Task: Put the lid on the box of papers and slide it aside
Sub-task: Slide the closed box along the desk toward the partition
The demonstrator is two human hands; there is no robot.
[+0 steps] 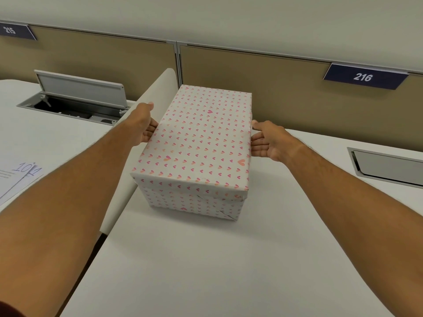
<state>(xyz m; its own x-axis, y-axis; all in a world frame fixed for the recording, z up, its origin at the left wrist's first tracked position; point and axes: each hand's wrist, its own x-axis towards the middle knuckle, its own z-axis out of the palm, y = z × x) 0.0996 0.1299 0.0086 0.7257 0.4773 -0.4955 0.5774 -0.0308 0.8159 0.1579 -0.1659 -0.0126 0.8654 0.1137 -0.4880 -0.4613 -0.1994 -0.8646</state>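
Observation:
A white box (194,203) printed with small pink and orange hearts stands on the white desk (206,259), close to the back partition. Its matching lid (201,136) sits on top and covers it, so the papers inside are hidden. My left hand (143,124) presses flat against the lid's left side, fingers extended. On the opposite side, my right hand (267,143) rests against the lid's right edge, fingers spread and pointing at the box. Both forearms reach in from the bottom corners.
A low white divider (128,156) runs along the desk's left edge, right beside the box. Beyond it, the neighbouring desk has an open cable hatch (80,94) and a printed sheet (16,179). A closed hatch (386,167) lies at right. Beige partition with signs 215 and 216 behind.

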